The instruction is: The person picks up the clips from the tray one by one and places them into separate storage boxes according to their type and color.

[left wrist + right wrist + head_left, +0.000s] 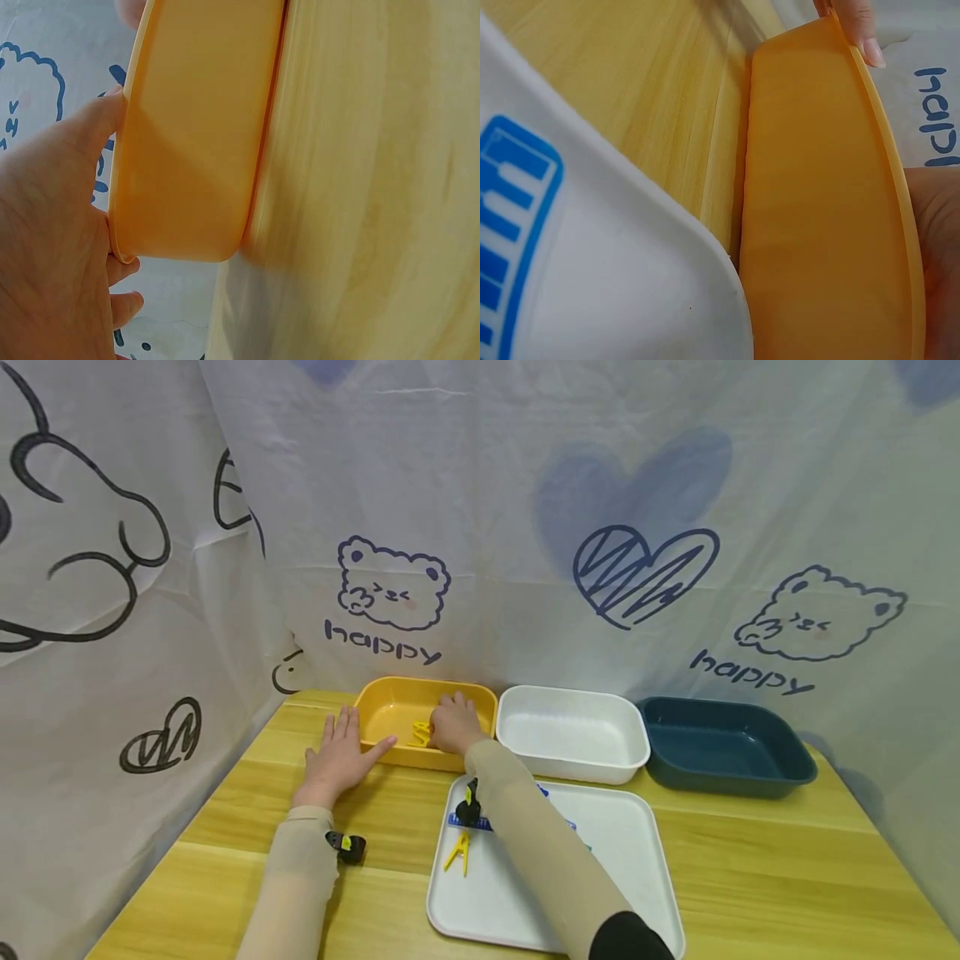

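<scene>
A yellow box (390, 756) stands at the back left of the table. My left hand (339, 758) rests at its left corner, fingers straight and spread, with the thumb (97, 124) on the near rim. Inside the box is my right hand (456, 724), reaching over the front wall near the right end. A yellow clothespin (421, 734) shows just left of its fingers. Whether those fingers hold anything is hidden, since the box wall blocks them in the right wrist view. Another yellow clothespin (459, 853) lies on the white tray (502, 902).
Blue comb-like printing (514, 217) or a flat blue piece shows on the tray, partly under the right forearm. A white box (573, 768) stands right of the yellow one, and a dark teal box (727, 781) beyond it. A printed curtain (495, 527) hangs behind the table.
</scene>
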`<state>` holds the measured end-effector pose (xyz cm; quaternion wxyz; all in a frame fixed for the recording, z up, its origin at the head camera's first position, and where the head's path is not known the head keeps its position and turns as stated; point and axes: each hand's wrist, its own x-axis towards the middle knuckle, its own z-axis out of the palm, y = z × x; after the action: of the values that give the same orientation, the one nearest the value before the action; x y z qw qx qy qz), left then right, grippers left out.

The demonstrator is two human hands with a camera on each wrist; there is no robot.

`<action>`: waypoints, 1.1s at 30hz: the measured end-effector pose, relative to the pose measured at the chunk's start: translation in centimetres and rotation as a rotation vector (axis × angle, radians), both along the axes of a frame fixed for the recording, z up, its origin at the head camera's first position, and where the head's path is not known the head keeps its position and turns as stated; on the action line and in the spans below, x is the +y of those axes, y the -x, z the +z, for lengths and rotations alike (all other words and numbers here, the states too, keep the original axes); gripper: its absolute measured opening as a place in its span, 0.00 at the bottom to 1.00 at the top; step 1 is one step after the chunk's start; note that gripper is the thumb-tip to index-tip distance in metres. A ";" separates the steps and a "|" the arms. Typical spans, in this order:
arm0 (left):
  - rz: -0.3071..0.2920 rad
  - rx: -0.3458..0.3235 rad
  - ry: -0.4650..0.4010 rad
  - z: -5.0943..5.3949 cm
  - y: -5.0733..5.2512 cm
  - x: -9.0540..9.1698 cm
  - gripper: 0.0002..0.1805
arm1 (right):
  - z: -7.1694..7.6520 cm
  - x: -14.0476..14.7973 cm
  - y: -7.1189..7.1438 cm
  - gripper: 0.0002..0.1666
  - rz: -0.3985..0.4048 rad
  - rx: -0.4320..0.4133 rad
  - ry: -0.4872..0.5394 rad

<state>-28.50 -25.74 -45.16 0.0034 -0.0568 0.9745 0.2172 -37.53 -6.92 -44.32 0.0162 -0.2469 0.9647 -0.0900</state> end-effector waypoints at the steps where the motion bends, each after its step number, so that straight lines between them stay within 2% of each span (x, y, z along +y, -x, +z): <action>1: 0.000 0.002 0.001 0.0 0.0 0.0 0.61 | 0.1 0.0 -0.1 0.14 0.000 -0.001 0.003; 10: -0.001 0.005 0.001 -0.1 0.0 0.1 0.60 | 0.7 0.5 -0.5 0.14 0.020 0.026 0.034; 18: 0.003 0.004 -0.001 0.0 -0.1 0.1 0.60 | 1.9 1.3 -1.5 0.15 0.035 0.058 0.040; 23: 0.001 -0.003 -0.007 0.1 -0.1 0.2 0.60 | 1.9 1.9 -1.5 0.15 0.040 0.090 0.044; 28: 0.002 -0.005 0.001 0.2 -0.2 0.3 0.60 | 2.1 2.6 -1.7 0.14 0.052 0.107 0.070; 33: 0.003 -0.006 0.000 0.2 -0.1 0.3 0.60 | 2.9 3.3 -2.4 0.12 0.057 0.109 0.092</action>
<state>-28.40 -25.48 -44.95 0.0061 -0.0589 0.9744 0.2170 -35.15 -3.66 -41.47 -0.0453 -0.2795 0.9515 -0.1203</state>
